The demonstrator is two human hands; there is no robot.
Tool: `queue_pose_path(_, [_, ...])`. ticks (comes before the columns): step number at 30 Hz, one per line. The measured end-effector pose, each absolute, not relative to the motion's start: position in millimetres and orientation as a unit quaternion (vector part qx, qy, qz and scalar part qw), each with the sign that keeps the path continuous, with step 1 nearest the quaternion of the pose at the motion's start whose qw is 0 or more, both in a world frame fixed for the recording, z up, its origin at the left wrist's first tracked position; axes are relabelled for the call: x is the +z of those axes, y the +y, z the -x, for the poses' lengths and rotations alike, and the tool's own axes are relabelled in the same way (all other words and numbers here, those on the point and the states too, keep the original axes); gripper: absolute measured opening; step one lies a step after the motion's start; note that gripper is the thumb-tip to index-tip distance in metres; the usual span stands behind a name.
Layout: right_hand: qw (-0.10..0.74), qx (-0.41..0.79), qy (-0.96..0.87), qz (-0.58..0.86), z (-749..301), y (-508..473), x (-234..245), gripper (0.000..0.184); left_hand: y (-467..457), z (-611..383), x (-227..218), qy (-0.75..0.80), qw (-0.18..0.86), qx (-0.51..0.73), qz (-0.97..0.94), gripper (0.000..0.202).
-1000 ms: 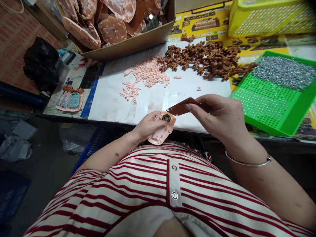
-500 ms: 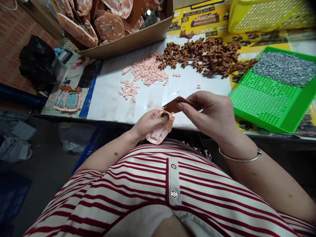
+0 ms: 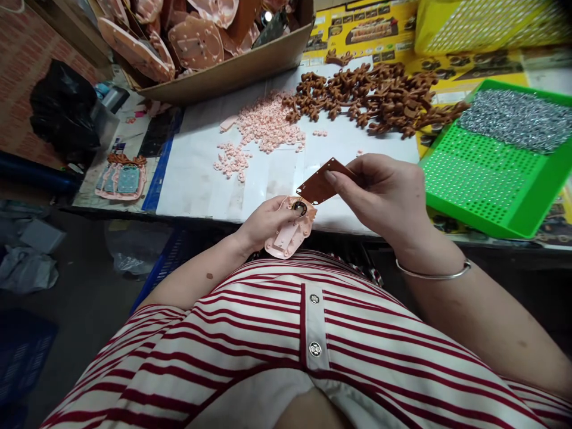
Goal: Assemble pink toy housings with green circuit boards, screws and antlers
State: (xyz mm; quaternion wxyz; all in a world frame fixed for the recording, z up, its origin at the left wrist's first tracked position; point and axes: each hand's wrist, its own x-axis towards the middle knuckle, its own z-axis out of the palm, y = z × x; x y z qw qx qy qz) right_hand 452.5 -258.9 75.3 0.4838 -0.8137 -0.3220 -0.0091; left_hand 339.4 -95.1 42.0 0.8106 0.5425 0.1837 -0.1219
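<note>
A shallow pink plastic shell (image 3: 289, 239) is held at the near edge of a white-covered tabletop (image 3: 192, 161), gripped at its side by the fingers of the left hand (image 3: 263, 223). Its hollow inner face is turned up: the lower end is rounded, small round posts are dotted around the rim, and a raised oblong panel is set in the middle. Near the upper end a dark, round, ring-like part (image 3: 299, 207) is seen, partly covered by the left thumb. Above and to the right, a thin, flat, reddish-brown board (image 3: 319, 183) is pinched between the thumb and fingers of the right hand (image 3: 386, 193). It is straight-edged and tilted, with small holes along its borders; its lower corner is held close to the shell, but whether the two touch cannot be told. Beyond, small pink pieces (image 3: 272, 128) and knobbly brown pieces (image 3: 357, 95) are heaped.
</note>
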Motion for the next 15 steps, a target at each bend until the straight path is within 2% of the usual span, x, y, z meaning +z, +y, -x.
queue_pose_path(4, [0.516,0.022,-0.311,0.798,-456,-259,67,0.037,-94,-340,44,0.186,0.811,-0.130,-0.539,0.019])
queue_pose_path(15, [0.567,0.057,-0.295,0.767,-463,-262,45,0.041,-90,-335,39,0.158,0.801,-0.126,-0.564,0.032])
